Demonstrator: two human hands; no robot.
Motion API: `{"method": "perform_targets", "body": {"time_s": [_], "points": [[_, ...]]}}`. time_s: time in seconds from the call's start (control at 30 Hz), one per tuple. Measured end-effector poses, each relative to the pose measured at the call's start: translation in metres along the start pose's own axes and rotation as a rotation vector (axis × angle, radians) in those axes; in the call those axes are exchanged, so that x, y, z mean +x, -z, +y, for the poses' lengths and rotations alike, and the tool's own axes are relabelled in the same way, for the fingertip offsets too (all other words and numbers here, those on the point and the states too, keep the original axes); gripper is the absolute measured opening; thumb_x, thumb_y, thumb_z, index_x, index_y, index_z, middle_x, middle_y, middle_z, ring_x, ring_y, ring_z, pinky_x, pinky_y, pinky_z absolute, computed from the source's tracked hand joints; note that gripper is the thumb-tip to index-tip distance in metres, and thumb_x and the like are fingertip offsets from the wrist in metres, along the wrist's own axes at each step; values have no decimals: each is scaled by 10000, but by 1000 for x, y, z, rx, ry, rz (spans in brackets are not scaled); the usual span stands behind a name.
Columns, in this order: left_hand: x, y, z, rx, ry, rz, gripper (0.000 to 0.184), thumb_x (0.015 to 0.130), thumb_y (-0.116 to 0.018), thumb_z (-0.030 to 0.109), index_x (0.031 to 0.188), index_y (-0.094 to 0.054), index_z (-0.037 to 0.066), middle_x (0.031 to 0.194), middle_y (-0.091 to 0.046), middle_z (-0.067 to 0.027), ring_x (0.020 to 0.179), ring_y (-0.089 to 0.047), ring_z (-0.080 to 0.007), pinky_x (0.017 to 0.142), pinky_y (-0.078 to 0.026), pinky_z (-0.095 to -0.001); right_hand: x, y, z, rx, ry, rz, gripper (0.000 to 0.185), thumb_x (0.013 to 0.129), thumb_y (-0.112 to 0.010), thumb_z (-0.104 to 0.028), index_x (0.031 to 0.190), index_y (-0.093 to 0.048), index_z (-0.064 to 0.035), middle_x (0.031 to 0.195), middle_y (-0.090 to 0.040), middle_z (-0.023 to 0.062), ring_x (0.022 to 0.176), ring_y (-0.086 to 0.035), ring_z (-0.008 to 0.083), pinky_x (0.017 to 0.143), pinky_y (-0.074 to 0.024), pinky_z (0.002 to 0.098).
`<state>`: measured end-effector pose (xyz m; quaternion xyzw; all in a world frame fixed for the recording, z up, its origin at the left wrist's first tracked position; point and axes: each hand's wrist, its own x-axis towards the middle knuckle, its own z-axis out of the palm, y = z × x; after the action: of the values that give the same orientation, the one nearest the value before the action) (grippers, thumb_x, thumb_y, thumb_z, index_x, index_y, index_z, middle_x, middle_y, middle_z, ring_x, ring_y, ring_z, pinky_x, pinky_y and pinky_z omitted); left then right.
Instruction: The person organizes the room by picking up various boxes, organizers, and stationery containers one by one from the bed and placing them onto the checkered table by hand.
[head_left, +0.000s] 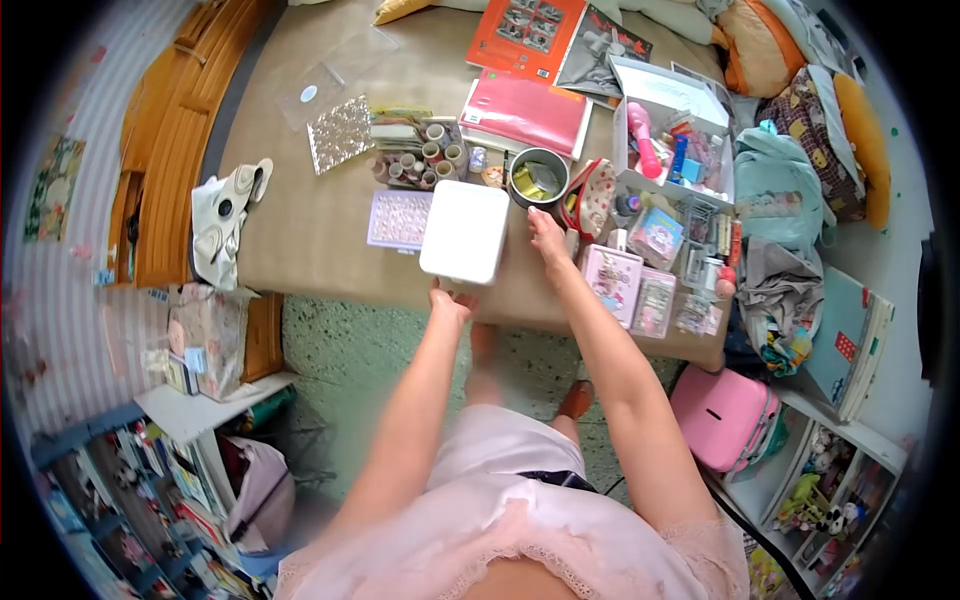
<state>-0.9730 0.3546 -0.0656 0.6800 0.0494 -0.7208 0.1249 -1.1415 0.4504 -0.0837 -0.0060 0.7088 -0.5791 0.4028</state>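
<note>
A white rounded box or lid (464,232) is at the front of the beige-covered bed. My left hand (455,301) grips its near edge, with the fingers partly hidden beneath. To the right, my right hand (546,236) is open, fingers stretched towards the near side of a round metal tin (538,180). The tin holds yellowish-green pieces; whether my fingertips touch it I cannot tell. Left of the white box lies a lilac tray of small beads (398,218). Behind it stand several thread spools (432,152). A red-patterned pouch (596,190) sits right of the tin.
A white open box (648,95) with a pink tool stands at the back right. Pink cases (611,283) and small containers crowd the right front. Red and orange folders (525,110) lie behind. A white bag (228,222) is at the left edge, a pink suitcase (722,418) on the floor.
</note>
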Motion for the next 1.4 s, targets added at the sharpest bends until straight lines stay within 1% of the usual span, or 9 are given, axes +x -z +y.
{"method": "perform_targets", "body": {"time_s": [0.03,0.07,0.13,0.17,0.53,0.67,0.83,1.17,1.4], "points": [[23,2,9,65,21,58,418,778,-379,467,1028,-471,145,1006,-473,-77,845,-494,-221,616,-444,-430,14,-5,5,-16,51,35,488,800,-473,-476,1124,-476,-111,1046,-503,14,955,-463,140,802,-360,310],[46,8,19,49,0,-265,388,778,-383,465,982,-504,159,936,-480,-52,767,-486,-201,579,-437,-381,26,-9,11,54,43,12,481,793,-481,-485,1115,-501,-129,1064,-500,-13,961,-450,117,835,-332,311],[57,-1,23,-59,219,-1351,467,809,-362,457,1099,-478,110,1051,-500,-58,920,-502,-208,704,-461,-379,50,-17,28,76,41,-2,474,791,-482,-488,1107,-514,-135,1070,-504,-18,978,-439,108,852,-317,315],[47,0,20,32,-11,-890,498,829,-343,449,1155,-450,88,1103,-497,-65,982,-498,-209,755,-463,-370,62,-20,38,83,53,-32,468,790,-482,-491,1099,-527,-141,1076,-507,-23,994,-428,99,869,-301,320],[58,-14,29,349,-346,-1078,438,894,-361,295,1253,-339,44,1226,-425,-87,1090,-441,-207,904,-393,-327,88,-44,65,224,270,-210,223,821,-440,-151,980,-540,-32,957,-555,67,903,-519,147,806,-405,263],[49,-9,30,417,-414,-1067,439,892,-371,289,1254,-338,41,1223,-426,-89,1091,-441,-207,905,-393,-327,77,-48,73,-68,517,-66,207,822,-431,-155,946,-547,-37,939,-544,70,886,-511,154,798,-407,267],[16,-9,25,508,-510,-1051,441,889,-385,281,1253,-338,38,1219,-428,-92,1090,-442,-207,905,-394,-326,57,-42,61,188,256,-113,199,806,-462,-148,951,-536,-34,921,-525,64,881,-505,156,789,-412,263],[-21,17,16,712,-608,-938,346,850,-446,208,1132,-483,10,1038,-550,-74,887,-557,-170,761,-469,-292,-24,-15,17,493,402,-64,267,850,-364,-201,868,-558,-18,869,-529,61,843,-504,137,778,-405,257],[-50,7,-46,443,67,-1068,459,852,-253,296,1159,-454,21,1138,-503,-130,1030,-485,-297,880,-393,-419,-158,54,-55,556,425,96,249,811,-504,-139,1029,-560,-30,932,-592,45,810,-561,124,696,-460,243]]}}
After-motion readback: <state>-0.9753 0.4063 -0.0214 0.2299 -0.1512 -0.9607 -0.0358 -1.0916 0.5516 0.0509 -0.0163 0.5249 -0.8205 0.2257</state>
